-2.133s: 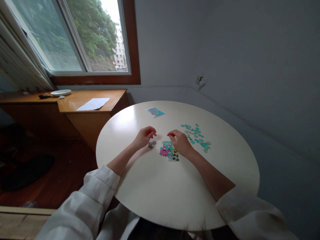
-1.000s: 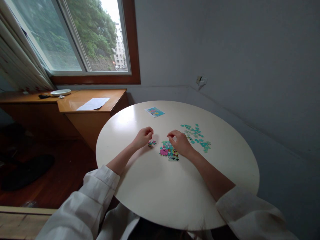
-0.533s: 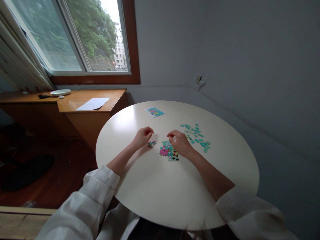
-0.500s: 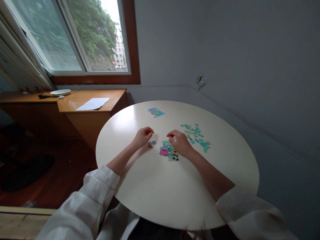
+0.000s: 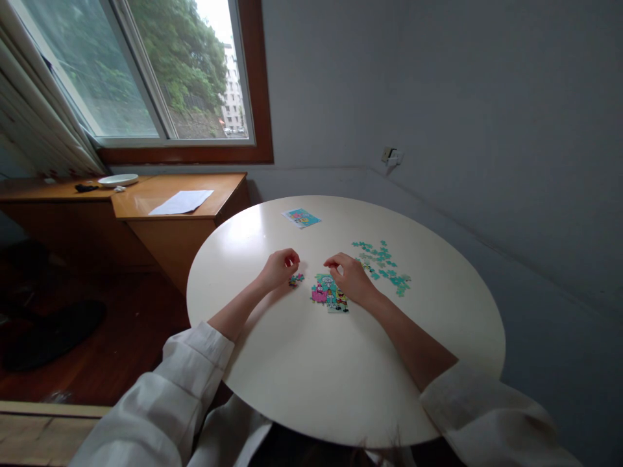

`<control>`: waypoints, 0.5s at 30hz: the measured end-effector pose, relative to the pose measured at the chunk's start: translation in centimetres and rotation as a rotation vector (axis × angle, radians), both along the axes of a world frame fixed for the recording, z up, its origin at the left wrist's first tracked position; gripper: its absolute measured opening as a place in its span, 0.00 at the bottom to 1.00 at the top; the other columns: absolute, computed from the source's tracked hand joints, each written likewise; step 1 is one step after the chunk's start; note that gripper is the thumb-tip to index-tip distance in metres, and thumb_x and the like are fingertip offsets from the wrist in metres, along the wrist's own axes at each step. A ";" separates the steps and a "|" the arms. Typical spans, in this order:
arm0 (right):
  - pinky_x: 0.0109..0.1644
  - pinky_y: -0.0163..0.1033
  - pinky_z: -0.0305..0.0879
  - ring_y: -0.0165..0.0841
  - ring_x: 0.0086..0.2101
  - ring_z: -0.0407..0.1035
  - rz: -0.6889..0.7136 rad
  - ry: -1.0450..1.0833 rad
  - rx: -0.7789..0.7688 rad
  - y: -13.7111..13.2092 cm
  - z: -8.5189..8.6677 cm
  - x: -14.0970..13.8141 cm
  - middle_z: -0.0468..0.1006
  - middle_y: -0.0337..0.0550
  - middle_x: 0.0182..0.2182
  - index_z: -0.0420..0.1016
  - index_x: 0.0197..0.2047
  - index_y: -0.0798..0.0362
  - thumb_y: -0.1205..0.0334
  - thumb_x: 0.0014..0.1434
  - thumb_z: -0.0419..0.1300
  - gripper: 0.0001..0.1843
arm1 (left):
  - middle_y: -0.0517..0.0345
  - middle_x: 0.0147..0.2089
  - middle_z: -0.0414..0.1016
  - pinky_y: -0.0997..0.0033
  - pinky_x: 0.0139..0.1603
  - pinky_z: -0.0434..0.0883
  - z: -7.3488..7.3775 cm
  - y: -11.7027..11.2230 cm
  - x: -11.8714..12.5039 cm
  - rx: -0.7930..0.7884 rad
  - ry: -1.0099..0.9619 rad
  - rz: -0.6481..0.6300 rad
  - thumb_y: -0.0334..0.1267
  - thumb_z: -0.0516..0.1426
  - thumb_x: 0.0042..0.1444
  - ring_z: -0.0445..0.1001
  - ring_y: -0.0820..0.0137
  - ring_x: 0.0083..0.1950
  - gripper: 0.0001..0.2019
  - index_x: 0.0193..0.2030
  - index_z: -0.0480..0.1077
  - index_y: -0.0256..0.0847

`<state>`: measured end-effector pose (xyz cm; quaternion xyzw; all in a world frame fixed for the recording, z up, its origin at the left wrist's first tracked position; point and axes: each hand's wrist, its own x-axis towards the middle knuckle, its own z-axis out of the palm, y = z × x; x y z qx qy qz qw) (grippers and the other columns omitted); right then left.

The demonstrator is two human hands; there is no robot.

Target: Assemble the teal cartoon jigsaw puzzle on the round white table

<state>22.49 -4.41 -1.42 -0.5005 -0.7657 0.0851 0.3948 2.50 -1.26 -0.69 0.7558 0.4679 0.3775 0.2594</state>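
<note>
My left hand [image 5: 279, 269] is above the white round table, its fingers curled into a pinch; whether a piece sits between them is too small to tell. Just below it lies a small cluster of pink and teal jigsaw pieces [image 5: 296, 279]. My right hand [image 5: 351, 276] hovers at the upper right of a partly joined jigsaw puzzle [image 5: 331, 296] with cartoon figures, covering some of that edge. Its thumb and fingers are bent together, and anything in them is hidden. Loose teal jigsaw pieces [image 5: 389, 273] are scattered to the right of this hand.
A small picture card [image 5: 302, 218] with the cartoon design lies toward the far side of the round table [image 5: 341, 376]. Left of the table stands a wooden desk [image 5: 228, 188] with a paper sheet [image 5: 182, 202] and a white plate [image 5: 118, 179]. A wall socket [image 5: 390, 155] is behind.
My left hand's fingers have shifted slightly, and the hand has dipped a little. The right hand, the joined puzzle and the loose pieces look almost the same.
</note>
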 end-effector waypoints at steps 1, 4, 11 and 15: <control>0.40 0.38 0.63 0.31 0.31 0.68 0.002 0.001 0.002 0.0 0.0 0.0 0.75 0.42 0.29 0.73 0.29 0.54 0.75 0.48 0.51 0.12 | 0.63 0.22 0.65 0.76 0.25 0.59 0.0 0.0 0.0 0.000 0.002 0.000 0.29 0.52 0.41 0.61 0.76 0.23 0.03 0.24 0.66 0.39; 0.41 0.38 0.63 0.32 0.32 0.68 0.003 -0.002 -0.004 0.0 0.0 0.0 0.75 0.42 0.30 0.72 0.29 0.53 0.75 0.48 0.51 0.12 | 0.64 0.22 0.65 0.76 0.25 0.59 0.0 0.0 0.0 0.000 0.003 0.005 0.28 0.52 0.41 0.60 0.76 0.23 0.03 0.23 0.65 0.38; 0.41 0.38 0.63 0.32 0.32 0.68 -0.001 -0.008 -0.025 0.1 0.0 0.0 0.75 0.43 0.30 0.73 0.29 0.54 0.75 0.48 0.51 0.12 | 0.65 0.22 0.64 0.76 0.25 0.58 0.0 0.0 0.0 -0.013 -0.007 0.013 0.28 0.52 0.40 0.60 0.77 0.24 0.03 0.23 0.64 0.38; 0.41 0.38 0.63 0.32 0.32 0.68 0.000 -0.008 -0.030 0.1 0.0 -0.1 0.75 0.43 0.30 0.73 0.29 0.55 0.76 0.48 0.51 0.12 | 0.65 0.21 0.63 0.76 0.25 0.58 0.2 -0.2 0.0 -0.023 -0.021 0.007 0.27 0.52 0.39 0.59 0.77 0.23 0.04 0.23 0.63 0.39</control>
